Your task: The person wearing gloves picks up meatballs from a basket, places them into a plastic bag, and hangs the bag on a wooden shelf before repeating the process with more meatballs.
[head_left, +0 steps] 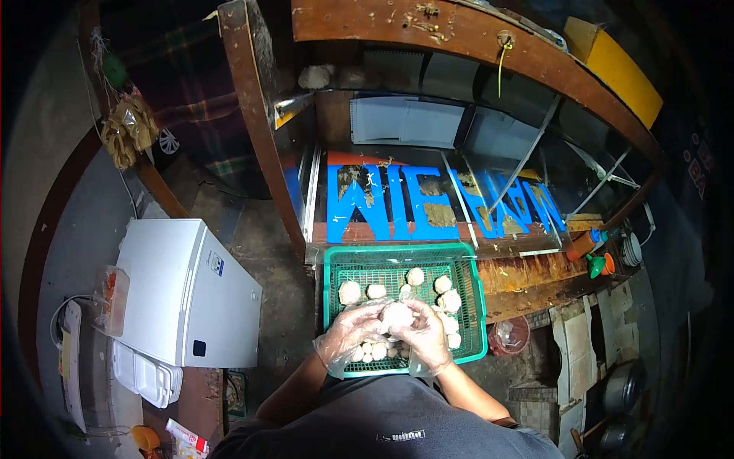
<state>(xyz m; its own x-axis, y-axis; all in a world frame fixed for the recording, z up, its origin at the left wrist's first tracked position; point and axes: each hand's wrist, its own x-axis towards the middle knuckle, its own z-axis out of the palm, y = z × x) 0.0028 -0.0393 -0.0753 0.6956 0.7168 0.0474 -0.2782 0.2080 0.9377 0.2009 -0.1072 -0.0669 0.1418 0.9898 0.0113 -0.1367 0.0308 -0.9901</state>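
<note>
A pale, round, lumpy ball, like a meatball or dough ball, is held up between both hands in front of my body. My left hand, in a clear plastic glove, has its fingers closed against the ball's left side. My right hand, gloved the same way, grips it from the right. Below them is a green plastic basket with a mesh bottom. Larger pale balls lie along its right side and back, and several small ones cluster near the front, partly hidden by my hands.
Behind the basket stands a wood-framed glass case with blue cut-out letters. A white chest freezer is at left, with white foam boxes before it. Bottles, a reddish bucket and dark pots are at right.
</note>
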